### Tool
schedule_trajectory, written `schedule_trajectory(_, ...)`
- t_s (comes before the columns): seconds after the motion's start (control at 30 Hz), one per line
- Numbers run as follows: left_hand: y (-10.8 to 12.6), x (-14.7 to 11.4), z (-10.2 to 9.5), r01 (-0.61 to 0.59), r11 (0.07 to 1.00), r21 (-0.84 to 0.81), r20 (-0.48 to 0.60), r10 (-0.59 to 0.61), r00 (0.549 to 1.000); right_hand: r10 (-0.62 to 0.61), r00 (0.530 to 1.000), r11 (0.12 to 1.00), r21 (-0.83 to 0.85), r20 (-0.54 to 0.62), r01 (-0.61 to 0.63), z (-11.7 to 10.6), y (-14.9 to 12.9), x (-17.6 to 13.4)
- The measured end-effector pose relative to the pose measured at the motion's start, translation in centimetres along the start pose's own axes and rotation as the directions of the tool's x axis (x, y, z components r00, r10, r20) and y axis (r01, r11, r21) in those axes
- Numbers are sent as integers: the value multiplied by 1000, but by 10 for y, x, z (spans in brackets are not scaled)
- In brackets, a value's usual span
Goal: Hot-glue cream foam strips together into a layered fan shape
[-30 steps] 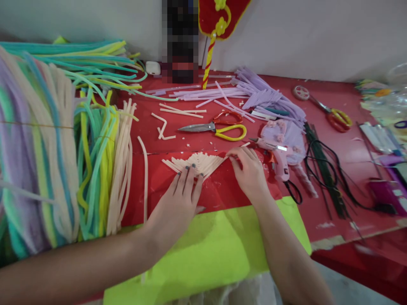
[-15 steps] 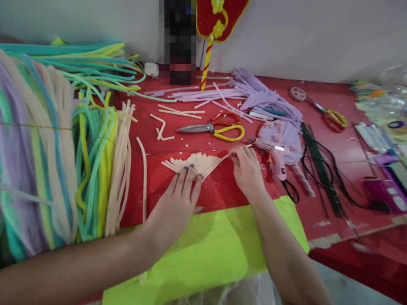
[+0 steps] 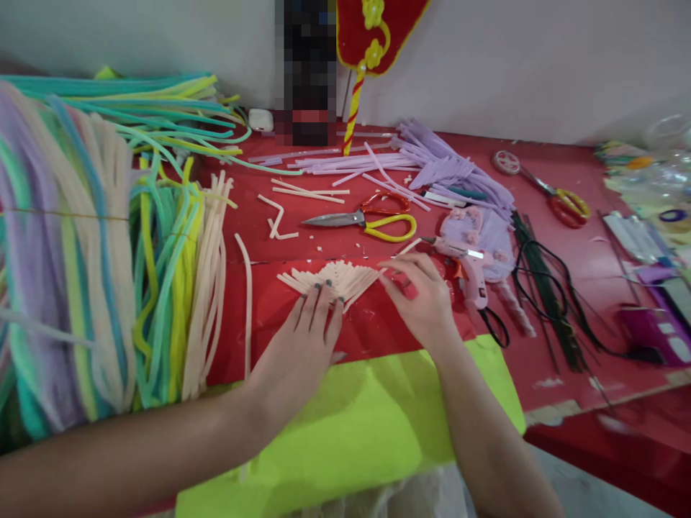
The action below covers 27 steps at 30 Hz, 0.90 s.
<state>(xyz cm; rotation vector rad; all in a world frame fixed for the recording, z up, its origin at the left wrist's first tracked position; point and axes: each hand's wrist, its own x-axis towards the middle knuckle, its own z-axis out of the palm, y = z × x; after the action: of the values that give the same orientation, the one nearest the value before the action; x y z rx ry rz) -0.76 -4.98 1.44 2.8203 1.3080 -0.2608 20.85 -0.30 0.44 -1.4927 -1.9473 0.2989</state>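
Note:
A fan of cream pipe cleaner pieces point(image 3: 353, 275) lies on the red work surface in front of me. My left hand point(image 3: 302, 324) rests flat with its fingers stretched over the fan's lower middle. At the fan's right tip, the thumb and forefinger of my right hand point(image 3: 424, 298) close around the end of a cream pipe cleaner. Just beyond those fingers a separate cream piece point(image 3: 409, 247) sticks out, partly hidden by the hand. Scissors point(image 3: 359, 219) with one red and one yellow handle lie above the fan.
Bundles of coloured pipe cleaners point(image 3: 59, 244) fill the left side. Purple pipe cleaners point(image 3: 448, 162) lie at the back. A pink glue gun point(image 3: 472, 270) sits right of my right hand, its cord trailing right. Lime-green material point(image 3: 345, 424) covers the front.
My right hand's fingers have spread and shifted slightly left and down, toward the fan's tip. A cream piece now shows more beyond them. My left hand stays on the fan.

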Motion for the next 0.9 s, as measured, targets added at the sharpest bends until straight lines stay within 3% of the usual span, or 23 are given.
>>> schedule_trajectory(0.13, -2, 1, -4, -4, 1000, -24, 11, 4, 1000, -54, 985, 990, 137, 165, 31, 5, -9, -8)
schedule_trajectory(0.23, -7, 3, -10, -3, 999, -42, 10, 4, 1000, -98, 969, 981, 183, 225, 57, 12, -12, -11)
schedule_trajectory(0.4, -15, 5, -18, -20, 1000, -20, -10, 20, 1000, -115, 971, 975, 212, 210, 70, 20, -12, -11)
schedule_trajectory(0.6, -17, 4, -25, -51, 998, -30, 70, 54, 996, -113, 975, 970, 234, 193, 66, 20, -14, -8)
schedule_trajectory(0.9, -15, 5, -22, -30, 999, -43, 95, 34, 995, -130, 975, 970, 225, 178, 88, 20, -17, -6)
